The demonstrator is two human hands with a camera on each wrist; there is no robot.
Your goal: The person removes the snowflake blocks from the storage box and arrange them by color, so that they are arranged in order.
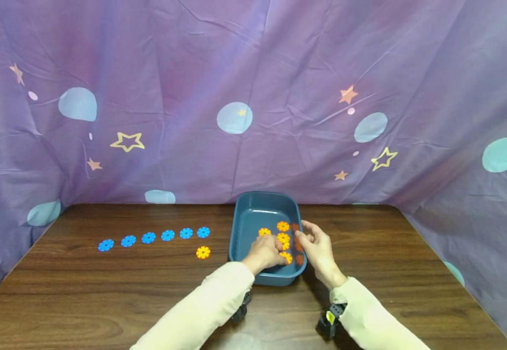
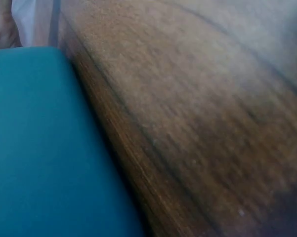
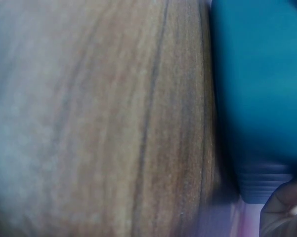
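A blue-grey plastic bin (image 1: 267,198) holds several orange notched discs (image 1: 282,226) on its floor. My left hand (image 1: 263,252) reaches in over the near left side, thumb and bent fingers beside an orange disc (image 1: 286,258) near the right wall; whether they pinch it cannot be made out. With its thumb at the right rim and fingers along the outer wall, my right hand (image 1: 320,249) grips the bin. The right wrist view shows curled fingers (image 3: 284,210) beside the bin's outer wall (image 3: 267,74). In the left wrist view, the bin's side (image 2: 49,143) hides most of the work.
Left of the bin, several blue notched discs (image 1: 168,235) form a slanting row on the wooden table (image 1: 104,291). One orange disc (image 1: 203,252) lies below the row's right end. A purple patterned cloth (image 1: 192,160) hangs behind the table.
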